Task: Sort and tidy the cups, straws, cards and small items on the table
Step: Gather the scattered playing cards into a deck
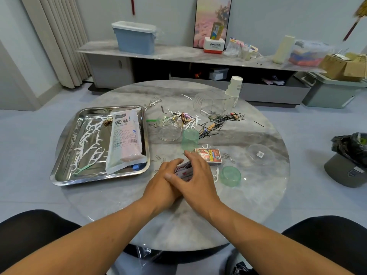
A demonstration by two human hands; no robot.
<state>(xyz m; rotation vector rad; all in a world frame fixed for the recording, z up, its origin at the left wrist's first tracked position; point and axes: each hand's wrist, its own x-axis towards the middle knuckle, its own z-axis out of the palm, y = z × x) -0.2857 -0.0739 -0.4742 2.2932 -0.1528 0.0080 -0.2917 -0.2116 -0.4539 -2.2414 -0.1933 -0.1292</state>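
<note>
I cup my left hand (pixel 165 175) and right hand (pixel 195 175) around a loose stack of cards (pixel 183 170), pressing from both sides to square the edges. They sit just beside their box (pixel 209 156), near the front of the table (pixel 178 225), ready to slide in.

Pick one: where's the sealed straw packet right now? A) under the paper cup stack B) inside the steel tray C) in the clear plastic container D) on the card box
B: the straw packet lies lengthwise in the steel tray, beside the white floss picks, well apart from the paper cup stack and the card box.
</note>
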